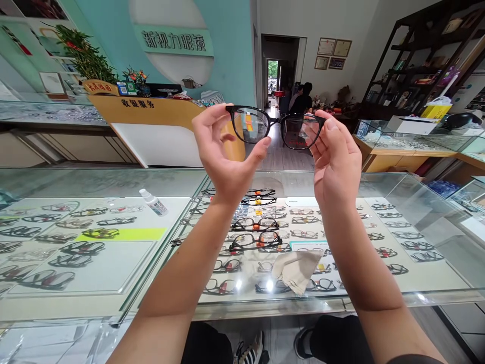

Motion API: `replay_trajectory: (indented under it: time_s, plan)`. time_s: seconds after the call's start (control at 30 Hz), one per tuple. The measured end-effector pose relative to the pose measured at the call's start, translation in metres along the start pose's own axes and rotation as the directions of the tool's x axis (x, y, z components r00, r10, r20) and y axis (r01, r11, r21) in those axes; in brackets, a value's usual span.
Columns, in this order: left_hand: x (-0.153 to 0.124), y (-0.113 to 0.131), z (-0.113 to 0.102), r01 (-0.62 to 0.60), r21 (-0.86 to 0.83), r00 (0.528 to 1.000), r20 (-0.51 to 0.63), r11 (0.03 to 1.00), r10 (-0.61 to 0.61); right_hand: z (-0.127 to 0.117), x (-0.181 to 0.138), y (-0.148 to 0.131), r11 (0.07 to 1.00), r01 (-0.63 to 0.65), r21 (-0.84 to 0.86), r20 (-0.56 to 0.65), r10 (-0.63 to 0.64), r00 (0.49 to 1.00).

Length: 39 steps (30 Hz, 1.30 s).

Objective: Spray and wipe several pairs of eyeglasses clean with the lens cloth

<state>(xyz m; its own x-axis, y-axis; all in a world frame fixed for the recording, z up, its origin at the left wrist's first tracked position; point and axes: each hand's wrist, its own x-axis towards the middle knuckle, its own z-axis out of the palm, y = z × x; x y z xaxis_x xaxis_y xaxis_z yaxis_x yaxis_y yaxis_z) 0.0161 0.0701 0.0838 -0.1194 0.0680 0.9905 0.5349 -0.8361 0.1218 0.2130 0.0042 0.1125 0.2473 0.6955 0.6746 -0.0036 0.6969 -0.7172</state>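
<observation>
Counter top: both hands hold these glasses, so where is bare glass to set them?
Bare glass lies left of the bottle, and right of the cloth along the counter edge. The middle is crowded: loose frames lie beyond the cloth, under the held glasses.

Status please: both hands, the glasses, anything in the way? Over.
Left hand, right hand: fingers shut on black glasses, one each end. Glasses up above glass counter. Cloth, spray bottle on counter, clear of hands.
</observation>
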Motion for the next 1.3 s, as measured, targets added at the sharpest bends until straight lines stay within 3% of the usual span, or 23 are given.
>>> replay_trajectory:
  time_s: [0.13, 0.3, 0.47, 0.6, 0.73, 0.97, 1.1, 1.3]
  plan:
    - [0.000, 0.000, 0.003, 0.102, -0.059, 0.995, 0.028, 0.993, -0.100, 0.002, -0.002, -0.004, 1.000, 0.002, 0.006, 0.010, -0.003, 1.000]
    - [-0.003, -0.003, 0.007, 0.198, -0.135, 0.979, 0.077, 0.971, -0.189, 0.003, -0.004, -0.007, 0.991, 0.018, 0.130, 0.042, -0.024, 0.999]
    - [-0.006, -0.005, 0.010, 0.227, -0.188, 0.971, 0.116, 0.955, -0.208, 0.002, -0.007, -0.006, 0.998, 0.055, -0.025, 0.086, -0.053, 0.995]
    - [-0.003, -0.004, 0.009, 0.231, -0.180, 0.966, 0.161, 0.956, -0.203, -0.003, -0.002, 0.003, 0.998, 0.055, -0.014, 0.106, -0.053, 0.993]
    - [0.004, 0.000, 0.002, 0.194, -0.188, 0.973, 0.165, 0.963, -0.164, -0.014, 0.007, 0.006, 0.995, 0.096, -0.019, 0.152, -0.092, 0.984]
    - [0.017, 0.025, -0.016, 0.039, -0.063, 0.958, 0.287, 0.997, -0.020, -0.022, 0.009, -0.009, 0.922, 0.295, -0.250, 0.280, -0.223, 0.934]
    - [0.019, 0.033, -0.019, -0.012, -0.053, 0.949, 0.315, 0.999, 0.028, -0.023, 0.009, -0.010, 0.913, 0.306, -0.271, 0.365, -0.197, 0.910]
    - [0.016, 0.036, -0.016, -0.030, -0.106, 0.961, 0.271, 0.994, 0.058, -0.026, 0.013, -0.008, 0.921, 0.300, -0.249, 0.438, -0.169, 0.883]
